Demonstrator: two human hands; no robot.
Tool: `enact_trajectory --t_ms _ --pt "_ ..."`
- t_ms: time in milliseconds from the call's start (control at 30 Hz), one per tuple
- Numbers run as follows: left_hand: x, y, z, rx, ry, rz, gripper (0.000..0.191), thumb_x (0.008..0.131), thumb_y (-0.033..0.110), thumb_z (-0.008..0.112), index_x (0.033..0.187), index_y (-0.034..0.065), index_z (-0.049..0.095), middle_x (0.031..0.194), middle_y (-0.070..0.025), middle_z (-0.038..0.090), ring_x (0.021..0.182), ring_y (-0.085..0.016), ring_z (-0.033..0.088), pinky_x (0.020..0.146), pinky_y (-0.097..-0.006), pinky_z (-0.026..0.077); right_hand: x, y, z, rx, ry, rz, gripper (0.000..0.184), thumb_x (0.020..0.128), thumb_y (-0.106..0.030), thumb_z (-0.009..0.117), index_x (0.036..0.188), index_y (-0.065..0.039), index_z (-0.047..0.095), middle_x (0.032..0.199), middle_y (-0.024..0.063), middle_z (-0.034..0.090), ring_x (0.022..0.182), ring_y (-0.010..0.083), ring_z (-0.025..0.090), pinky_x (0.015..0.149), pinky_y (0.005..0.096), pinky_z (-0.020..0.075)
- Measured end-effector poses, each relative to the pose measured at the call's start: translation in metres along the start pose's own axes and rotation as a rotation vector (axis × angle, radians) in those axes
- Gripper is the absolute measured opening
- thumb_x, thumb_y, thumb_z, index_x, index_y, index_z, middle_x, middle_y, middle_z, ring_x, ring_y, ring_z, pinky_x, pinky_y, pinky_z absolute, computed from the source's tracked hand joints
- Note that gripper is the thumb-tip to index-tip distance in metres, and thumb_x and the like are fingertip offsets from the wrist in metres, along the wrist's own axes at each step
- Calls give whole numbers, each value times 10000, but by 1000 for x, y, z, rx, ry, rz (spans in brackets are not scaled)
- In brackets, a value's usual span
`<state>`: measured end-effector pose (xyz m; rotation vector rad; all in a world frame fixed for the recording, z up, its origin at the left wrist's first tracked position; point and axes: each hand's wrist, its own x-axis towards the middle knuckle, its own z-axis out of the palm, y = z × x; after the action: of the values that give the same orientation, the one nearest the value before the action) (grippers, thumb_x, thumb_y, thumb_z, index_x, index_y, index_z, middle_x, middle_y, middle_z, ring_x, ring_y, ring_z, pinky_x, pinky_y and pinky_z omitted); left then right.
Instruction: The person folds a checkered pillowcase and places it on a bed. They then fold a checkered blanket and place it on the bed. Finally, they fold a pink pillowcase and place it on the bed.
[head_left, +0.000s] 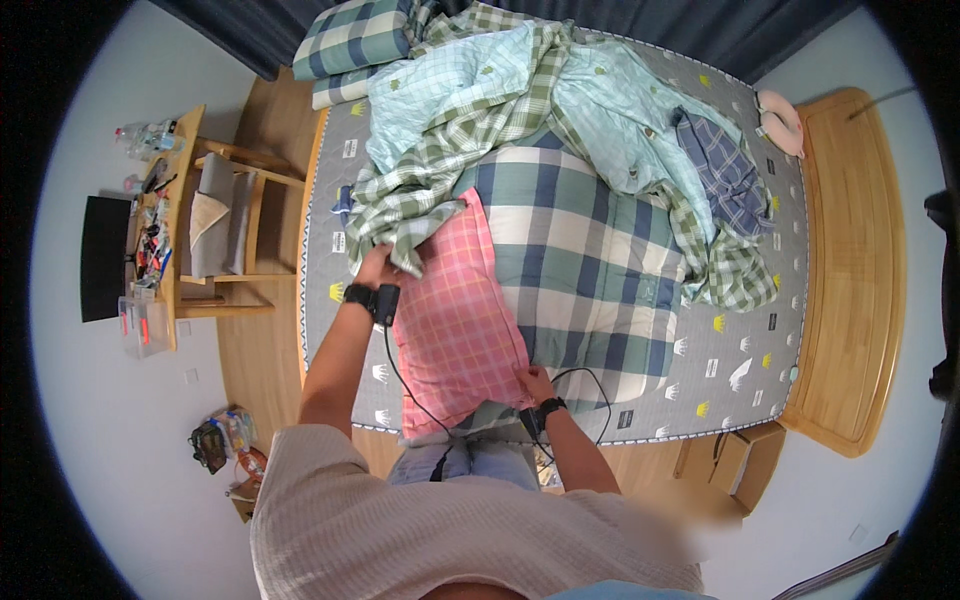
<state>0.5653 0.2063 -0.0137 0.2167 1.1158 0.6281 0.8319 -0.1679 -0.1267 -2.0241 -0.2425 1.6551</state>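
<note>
A pink plaid pillow (457, 315) lies on the near part of the bed, partly over a blue, green and white checked quilt (585, 240). My right hand (535, 384) grips the pillow's lower right edge. At its upper left corner is my left hand (379, 264), by a hanging end of the green and white checked cover (409, 180); its fingers are partly hidden, so what they hold is unclear. The cover's pale blue side (457, 90) faces up in places. Both wrists wear black devices with cables.
Checked pillows (352, 37) and a blue plaid cloth (724, 172) lie on the grey bed sheet (720, 360). The wooden headboard (851, 270) and a pink neck pillow (780, 124) are at right. A chair (214, 217) and a cluttered desk (184, 187) stand left; a cardboard box (739, 465) is lower right.
</note>
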Motion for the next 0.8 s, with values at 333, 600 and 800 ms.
enact_trajectory --t_ms 333,600,800 --pt "23 104 187 493 -243 359 180 979 248 449 1145 178 456 1017 56 573 851 -85 540 640 -257 422 -32 -12 1 177 -302 34 509 794 -292 756 1153 -2 542 1056 89 629 833 178 612 713 329 514" --pt "11 197 266 537 -362 446 154 1002 245 429 1127 166 473 1062 34 584 896 -95 564 699 -261 488 -66 -38 -11 412 -272 98 430 812 -238 749 1144 -14 592 1033 62 661 904 167 629 768 314 510" --pt "13 228 314 479 -410 499 150 999 235 427 1135 172 421 1075 3 564 972 -161 536 787 -349 464 -95 -48 -23 488 -255 39 352 829 -201 729 1102 -9 617 1025 79 667 881 172 640 767 309 518"
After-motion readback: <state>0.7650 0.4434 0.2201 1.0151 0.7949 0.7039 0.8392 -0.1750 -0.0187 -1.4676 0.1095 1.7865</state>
